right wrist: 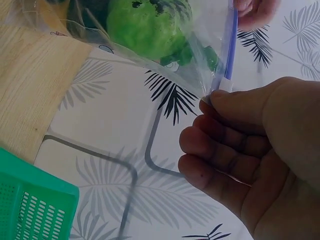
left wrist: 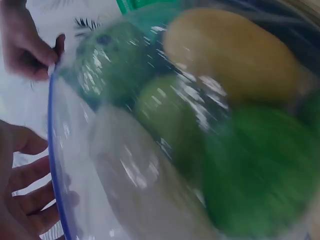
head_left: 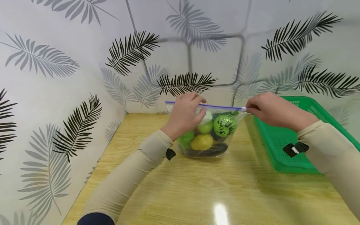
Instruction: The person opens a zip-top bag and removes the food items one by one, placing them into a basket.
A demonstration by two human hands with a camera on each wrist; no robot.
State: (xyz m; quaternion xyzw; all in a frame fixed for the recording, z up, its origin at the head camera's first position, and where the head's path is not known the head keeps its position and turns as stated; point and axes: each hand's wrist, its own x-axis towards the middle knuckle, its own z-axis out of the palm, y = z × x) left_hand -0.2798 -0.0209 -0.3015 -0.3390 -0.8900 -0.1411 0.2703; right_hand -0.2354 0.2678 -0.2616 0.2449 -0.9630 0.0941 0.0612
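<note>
A clear slider zip bag (head_left: 184, 149) stands on the table, filled with several fruits and vegetables. Its blue zip strip (head_left: 222, 107) runs along the top, with a white slider (right wrist: 226, 85) at the right end. My right hand (head_left: 271, 109) pinches the bag's top corner beside that slider between thumb and forefinger. At the left part of the strip is my left hand (head_left: 187, 114), its fingers loosely spread and not pinching the strip. Through the plastic show a yellow oblong piece (head_left: 202, 142), a dark-speckled green round one (head_left: 225, 125), a long dark one (head_left: 211, 150) and a whitish one (left wrist: 135, 170).
A green perforated plastic basket (head_left: 277, 161) stands to the right, beneath my right forearm. The light wooden table (head_left: 180, 193) meets a feather-patterned wall covering (head_left: 152, 93) behind the bag and along the left side.
</note>
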